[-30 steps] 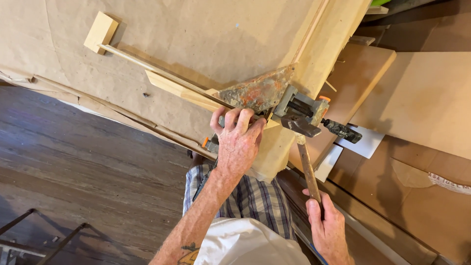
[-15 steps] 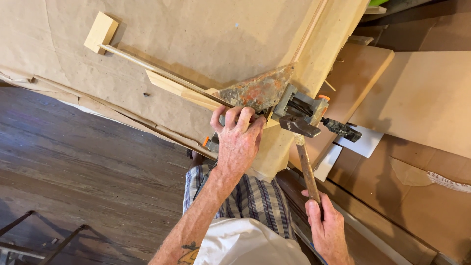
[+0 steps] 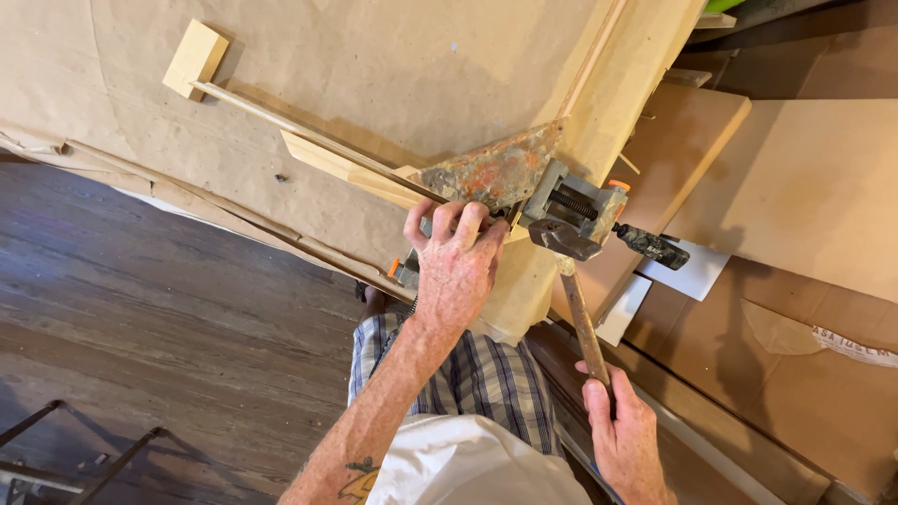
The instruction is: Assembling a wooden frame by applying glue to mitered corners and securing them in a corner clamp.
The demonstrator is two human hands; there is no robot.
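Fingers (image 3: 440,217) of our left hand (image 3: 456,271) press the rusty triangular metal clamp (image 3: 496,173), stiff and probably heavy, while our right hand (image 3: 622,435) grips the wooden-handled hammer (image 3: 575,281) low.

Paper-covered workbench (image 3: 393,56) with wood block (image 3: 195,58)

left hand (image 3: 456,266): fingertips covered part of the rusty corner clamp (image 3: 500,173) | right hand (image 3: 625,438): wrist cut off by bottom edge, hammer handle (image 3: 584,323) end hidden in palm | orange-tipped clamp (image 3: 402,271): mostly hidden behind wrist, kind unclear | table (image 3: 374,65): cut off at top edge
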